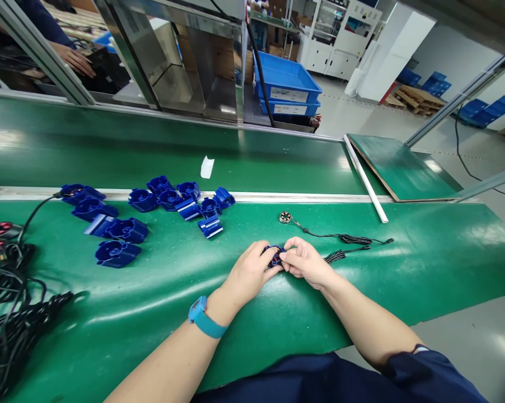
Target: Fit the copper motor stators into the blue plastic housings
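Observation:
My left hand [249,272], with a blue strap at the wrist, grips a small blue plastic housing [273,256] from the left. Red and dark parts show inside the housing. My right hand [305,262] is closed at the housing's right side, fingertips pinched at its edge; what they pinch is hidden. A bundled black cable [336,256] runs out from behind my right hand. Farther back lies a round metal ring part [285,217] with its own black cable [353,239]. Several empty-looking blue housings [168,198] lie to the left, and more blue housings [118,253] stand nearer.
A heap of black cables [17,324] with red-and-black round parts [0,230] covers the left end of the green bench [172,313]. Behind are a paper scrap [207,167], a white bar [365,182] and blue bins [288,81]. Another person's hand [74,60] shows beyond the frame.

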Motion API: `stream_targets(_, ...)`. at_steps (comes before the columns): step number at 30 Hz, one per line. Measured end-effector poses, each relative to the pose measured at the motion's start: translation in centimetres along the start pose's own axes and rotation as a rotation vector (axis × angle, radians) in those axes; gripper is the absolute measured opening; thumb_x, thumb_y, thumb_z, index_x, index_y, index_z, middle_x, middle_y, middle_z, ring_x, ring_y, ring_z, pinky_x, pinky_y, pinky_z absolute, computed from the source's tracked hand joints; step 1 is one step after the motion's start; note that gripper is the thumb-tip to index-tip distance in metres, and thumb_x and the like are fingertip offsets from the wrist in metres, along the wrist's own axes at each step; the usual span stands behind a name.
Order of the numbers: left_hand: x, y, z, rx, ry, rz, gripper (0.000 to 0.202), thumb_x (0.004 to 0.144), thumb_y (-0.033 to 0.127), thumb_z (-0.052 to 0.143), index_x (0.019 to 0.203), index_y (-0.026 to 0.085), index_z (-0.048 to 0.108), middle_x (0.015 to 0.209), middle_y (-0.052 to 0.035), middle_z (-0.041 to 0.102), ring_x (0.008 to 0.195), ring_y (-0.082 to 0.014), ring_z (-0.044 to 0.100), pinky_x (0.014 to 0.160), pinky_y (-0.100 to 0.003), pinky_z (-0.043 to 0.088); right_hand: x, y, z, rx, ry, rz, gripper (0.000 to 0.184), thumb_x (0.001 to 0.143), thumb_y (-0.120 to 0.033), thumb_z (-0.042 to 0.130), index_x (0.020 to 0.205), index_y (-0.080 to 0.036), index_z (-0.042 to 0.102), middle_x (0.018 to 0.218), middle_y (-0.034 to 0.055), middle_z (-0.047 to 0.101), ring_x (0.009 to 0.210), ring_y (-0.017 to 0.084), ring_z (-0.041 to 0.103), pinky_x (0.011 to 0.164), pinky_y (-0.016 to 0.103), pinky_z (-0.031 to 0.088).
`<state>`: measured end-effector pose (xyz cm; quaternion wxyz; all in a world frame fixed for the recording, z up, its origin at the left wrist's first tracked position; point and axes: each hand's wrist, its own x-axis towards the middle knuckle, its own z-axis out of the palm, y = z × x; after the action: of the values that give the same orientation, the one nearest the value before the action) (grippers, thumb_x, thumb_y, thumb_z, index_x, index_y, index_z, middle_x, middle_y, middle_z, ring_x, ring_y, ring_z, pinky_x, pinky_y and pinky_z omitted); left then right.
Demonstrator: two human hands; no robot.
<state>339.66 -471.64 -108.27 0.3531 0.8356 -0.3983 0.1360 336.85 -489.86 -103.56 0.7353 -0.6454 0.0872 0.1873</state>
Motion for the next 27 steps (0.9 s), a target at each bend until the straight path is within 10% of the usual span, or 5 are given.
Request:
stream_targets(19, -0.1, -0.4, 0.7, 0.008, 0.073, 0.065, 0.024, 0.09, 0.028, 0.067, 0.109, 0.017, 0.059, 0.103, -0.0102, 0.062, 0.098, -0.0243, 0.059, 0.085, -0.039, 0.055, 0.5, -0.1, -1.4, -0.152, -0.068, 0.091, 0.047, 0.071, -0.042, 0.079, 0.104, -0.017, 0.056, 0.051, -0.0078, 0.059, 0.033, 0.003, 0.031, 0.031, 0.014, 0.018)
stream_targets(27, 0.5, -0.8, 1.0, 0.072, 0.068, 0.14, 0.024, 0.093, 0.039, 0.062, 0.103, 0.017, 0.062, 0.101, -0.0109, 0.065, 0.097, -0.025, 0.062, 0.087, -0.039, 0.054, 1.9, 0.8, 0.5, -0.306, 0.205, -0.008, 0.013, 0.082, -0.022, 0.062, 0.078, -0.02, 0.05, 0.047, -0.0069, 0.057, 0.034, 0.009, 0.052, 0.03, 0.014, 0.03)
